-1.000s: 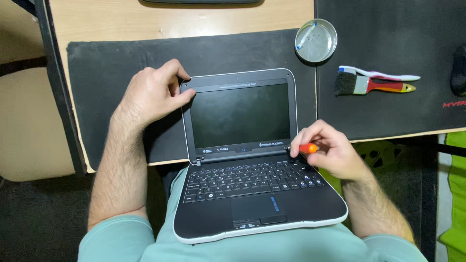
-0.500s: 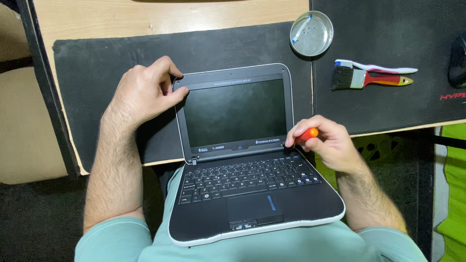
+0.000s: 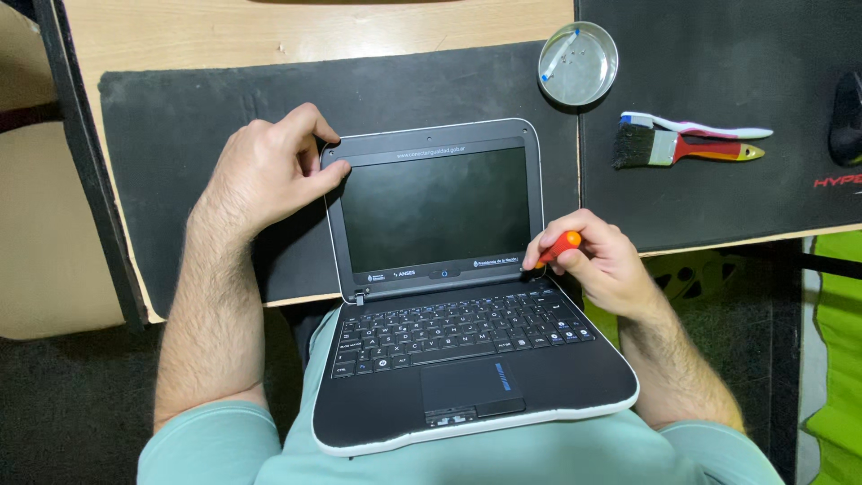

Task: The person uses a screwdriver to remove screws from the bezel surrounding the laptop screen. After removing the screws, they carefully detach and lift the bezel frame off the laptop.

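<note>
Head view looks down on a small open laptop [image 3: 449, 296] resting on the person's lap, its lid leaning against the edge of a wooden desk [image 3: 269, 27] that is covered by a dark mat [image 3: 180, 117]. Left hand [image 3: 265, 171] grips the upper left corner of the lid, thumb on the bezel and fingers curled behind the edge. Right hand [image 3: 597, 260] is closed around a small screwdriver with an orange handle [image 3: 558, 247], whose tip meets the lower right corner of the screen frame, near the hinge. Farther back on the desk, a round metal dish [image 3: 577, 65] holds a few tiny parts and a thin white-and-blue strip. Right of the dish, on a second dark mat [image 3: 718, 207], a paintbrush [image 3: 682, 148] lies just beside a toothbrush [image 3: 696, 127].
</note>
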